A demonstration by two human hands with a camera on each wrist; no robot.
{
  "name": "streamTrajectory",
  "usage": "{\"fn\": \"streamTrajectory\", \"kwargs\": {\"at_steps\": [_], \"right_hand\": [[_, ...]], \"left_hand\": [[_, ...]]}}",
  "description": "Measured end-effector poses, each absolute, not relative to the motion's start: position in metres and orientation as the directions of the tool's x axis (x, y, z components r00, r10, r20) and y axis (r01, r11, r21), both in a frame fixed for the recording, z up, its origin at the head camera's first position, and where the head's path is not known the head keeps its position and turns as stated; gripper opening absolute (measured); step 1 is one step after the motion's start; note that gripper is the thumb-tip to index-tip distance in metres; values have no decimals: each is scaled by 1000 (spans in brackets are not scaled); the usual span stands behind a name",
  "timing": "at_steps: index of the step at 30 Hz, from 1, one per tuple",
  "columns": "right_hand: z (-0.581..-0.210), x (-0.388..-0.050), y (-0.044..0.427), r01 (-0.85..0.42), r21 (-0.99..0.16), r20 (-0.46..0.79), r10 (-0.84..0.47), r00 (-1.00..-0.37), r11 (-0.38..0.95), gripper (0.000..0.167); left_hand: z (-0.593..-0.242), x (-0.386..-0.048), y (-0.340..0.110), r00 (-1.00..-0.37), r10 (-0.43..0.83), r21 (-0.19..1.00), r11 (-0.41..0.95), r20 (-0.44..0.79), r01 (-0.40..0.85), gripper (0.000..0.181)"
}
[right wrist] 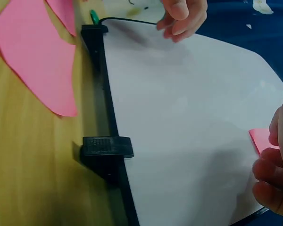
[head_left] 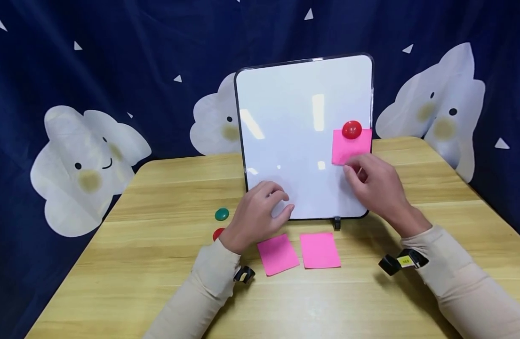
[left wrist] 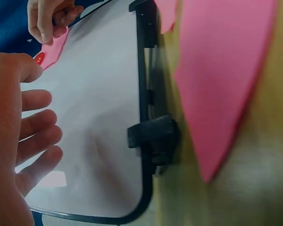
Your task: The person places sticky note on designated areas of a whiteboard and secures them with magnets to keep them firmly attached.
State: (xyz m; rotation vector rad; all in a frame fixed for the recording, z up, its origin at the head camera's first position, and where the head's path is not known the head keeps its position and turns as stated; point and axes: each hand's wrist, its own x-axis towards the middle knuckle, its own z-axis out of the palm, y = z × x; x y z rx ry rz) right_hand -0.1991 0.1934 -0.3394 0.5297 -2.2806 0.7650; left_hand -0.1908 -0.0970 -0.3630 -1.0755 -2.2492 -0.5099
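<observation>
A pink sticky note (head_left: 342, 147) lies against the right side of a whiteboard (head_left: 293, 117), with a round red magnet (head_left: 352, 130) over its top edge. At the note's lower edge is my right hand (head_left: 378, 186), thumb and forefinger close together, seeming to pinch the paper; the fingertips partly hide the contact. My left hand (head_left: 260, 212) hovers before the board's lower left part, fingers loosely bent and holding nothing. In the left wrist view, a gap separates its thumb from its spread fingers. Two more pink notes, a left one (head_left: 278, 254) and a right one (head_left: 320, 251), lie on the table.
On the wooden table (head_left: 166, 235), left of my left hand, lie a green magnet (head_left: 221, 214) and a partly hidden red magnet (head_left: 218, 233). Black stand clips (right wrist: 107, 147) support the board's lower edge. A dark blue curtain (head_left: 158, 42) with cloud shapes hangs behind.
</observation>
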Motion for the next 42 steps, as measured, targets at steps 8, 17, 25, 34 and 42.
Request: {"fn": "streamTrajectory", "kwargs": {"at_steps": [8,17,25,34,42], "right_hand": [[-343,-194,189,-622,-326,632,-325,-703,711,3],[-343,-193,185,-619,-376,454,-446,-772,690,8],[-352,-194,178,-634,-418,341,-534,-773,651,9],[-356,-185,167,-676,-425,211,-661,-720,602,14],[-352,-176,162,-656,-390,95,-681,-726,646,19]], "left_hand": [[-374,-183,-109,-503,625,82,576,597,813,15],[-383,-177,-123,-602,641,159,611,477,776,10],[-381,-178,-133,-661,661,200,637,356,745,11],[-378,-188,-150,-670,634,240,632,386,737,9],[-379,-190,-174,-709,568,301,650,419,698,7]]}}
